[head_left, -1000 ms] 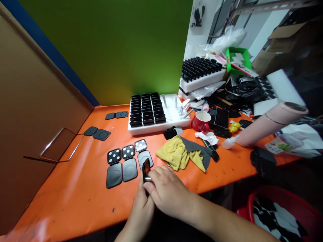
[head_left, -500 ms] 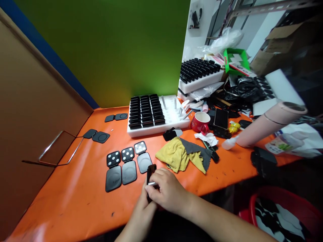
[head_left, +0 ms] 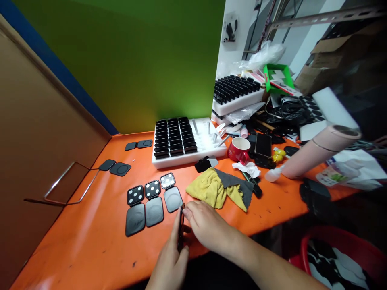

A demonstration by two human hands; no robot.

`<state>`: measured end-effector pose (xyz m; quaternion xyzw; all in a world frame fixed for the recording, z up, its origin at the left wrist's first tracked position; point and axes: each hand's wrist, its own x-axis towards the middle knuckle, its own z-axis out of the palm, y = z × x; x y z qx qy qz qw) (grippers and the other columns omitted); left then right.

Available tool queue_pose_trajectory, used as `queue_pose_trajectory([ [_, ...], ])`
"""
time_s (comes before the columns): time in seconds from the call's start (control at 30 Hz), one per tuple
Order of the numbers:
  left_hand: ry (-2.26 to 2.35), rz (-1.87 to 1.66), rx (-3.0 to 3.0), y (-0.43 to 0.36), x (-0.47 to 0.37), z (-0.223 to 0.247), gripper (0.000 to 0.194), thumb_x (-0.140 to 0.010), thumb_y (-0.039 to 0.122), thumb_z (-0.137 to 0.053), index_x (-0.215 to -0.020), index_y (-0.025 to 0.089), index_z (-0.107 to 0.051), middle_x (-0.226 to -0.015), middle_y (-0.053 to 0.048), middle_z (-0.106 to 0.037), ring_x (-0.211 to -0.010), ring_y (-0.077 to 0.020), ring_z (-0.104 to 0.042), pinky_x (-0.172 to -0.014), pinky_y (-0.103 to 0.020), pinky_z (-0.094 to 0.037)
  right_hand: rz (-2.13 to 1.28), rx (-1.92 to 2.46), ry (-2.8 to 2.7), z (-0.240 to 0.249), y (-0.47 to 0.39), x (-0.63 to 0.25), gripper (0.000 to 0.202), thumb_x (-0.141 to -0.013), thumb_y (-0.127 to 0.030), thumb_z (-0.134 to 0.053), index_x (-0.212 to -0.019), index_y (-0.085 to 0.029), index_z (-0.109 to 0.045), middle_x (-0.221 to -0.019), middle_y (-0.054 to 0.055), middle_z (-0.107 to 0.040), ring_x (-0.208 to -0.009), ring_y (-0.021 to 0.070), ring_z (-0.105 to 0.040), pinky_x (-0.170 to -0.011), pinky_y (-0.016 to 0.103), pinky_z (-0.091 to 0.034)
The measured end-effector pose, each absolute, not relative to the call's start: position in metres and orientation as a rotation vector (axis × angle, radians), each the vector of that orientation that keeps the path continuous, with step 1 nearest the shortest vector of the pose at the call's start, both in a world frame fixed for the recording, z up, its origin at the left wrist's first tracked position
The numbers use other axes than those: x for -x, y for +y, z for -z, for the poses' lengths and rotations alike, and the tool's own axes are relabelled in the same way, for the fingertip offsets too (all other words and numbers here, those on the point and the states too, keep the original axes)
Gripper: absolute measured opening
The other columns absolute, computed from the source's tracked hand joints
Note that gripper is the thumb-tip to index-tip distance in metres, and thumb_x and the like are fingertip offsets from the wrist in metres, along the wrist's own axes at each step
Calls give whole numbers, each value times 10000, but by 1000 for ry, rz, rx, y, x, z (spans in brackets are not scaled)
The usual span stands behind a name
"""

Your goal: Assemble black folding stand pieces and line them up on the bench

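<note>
Upright and edge-on above the front of the table, a thin black folding charger pad (head_left: 181,229) is gripped by my left hand (head_left: 170,262), thumb on the near side and fingers along the left. My right hand (head_left: 205,223) has its fingers closed at the pad's upper right edge; its fingertips are partly hidden. Just beyond lie three unfolded pads side by side: a left pad (head_left: 135,219), a middle pad (head_left: 154,211) and a right pad (head_left: 173,199). Their smaller halves bear white dots. A yellow and grey cloth (head_left: 208,187) lies right of them.
A white foam tray (head_left: 187,159) holds rows of black pads. Two more unfolded pads lie near a bent wire stand (head_left: 60,177). To the right stand a red mug (head_left: 238,150), a leaning pink bottle (head_left: 320,151) and clutter. A red bin (head_left: 305,249) is below the table edge.
The held pad has turned edge-on and come slightly lower. My right hand has shifted from its face to its upper edge; a bright strip seen by those fingers no longer shows.
</note>
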<state>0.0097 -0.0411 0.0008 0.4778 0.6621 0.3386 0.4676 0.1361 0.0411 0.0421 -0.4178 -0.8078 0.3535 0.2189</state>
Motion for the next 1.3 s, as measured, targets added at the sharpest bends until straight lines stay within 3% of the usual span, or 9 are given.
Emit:
queue_pose_trajectory([
  [0.23, 1640, -737, -1307, -48, -7, 3, 673, -777, 142, -416, -1397, 127, -153, -1340, -146, -429, -1210, -249, -422, -989, -403, -336, -1052, 1189, -2149, -42, 35, -135, 202, -895, -215, -361, -789, -177, -529, -815, 44, -594, -797, 168, -534, -728, 291, -394],
  [0.4, 1685, -718, -1405, -50, -8, 3, 597, -794, 166, -419, -1365, 98, -260, -1336, -177, -422, -1213, -272, -416, -993, -435, -326, -1079, 1132, -2034, -41, 32, -133, 111, -806, -252, -515, -718, -184, -510, -741, 10, -575, -725, 150, -525, -656, 257, -391],
  [0.6, 1672, -802, -1385, -47, -10, 4, 543, -796, 172, -424, -1331, 141, -337, -1358, -145, -405, -1231, -256, -393, -1003, -425, -319, -1158, 1051, -1821, -25, 32, -129, 143, -793, -229, -501, -662, -175, -481, -621, -17, -500, -593, 113, -484, -558, 221, -376],
  [0.8, 1593, -1017, -1023, -38, -18, -4, 527, -790, 302, -498, -1276, 134, -386, -1222, -134, -553, -1132, -260, -503, -947, -386, -394, -1074, 962, -1857, -23, 24, -124, 173, -800, -256, -500, -646, -177, -502, -639, -9, -512, -645, 124, -495, -644, 249, -394],
  [1.0, 1634, -1129, -793, -31, -12, -15, 421, -812, 439, -475, -1129, 167, -530, -1158, -76, -602, -1105, -239, -523, -947, -346, -398, -1611, 902, -1549, -28, 20, -130, 286, -914, -364, -328, -848, -168, -525, -815, 32, -570, -774, 134, -548, -686, 242, -439],
  [1.3, 1766, -1097, -1459, -46, -9, -32, 314, -811, 286, -500, -1105, 271, -609, -1161, -41, -594, -1072, -227, -535, -934, -330, -405, -1726, 1102, -1565, -33, 16, -139, 351, -908, -435, -309, -755, -179, -494, -720, 6, -512, -707, 132, -498, -663, 258, -416],
])
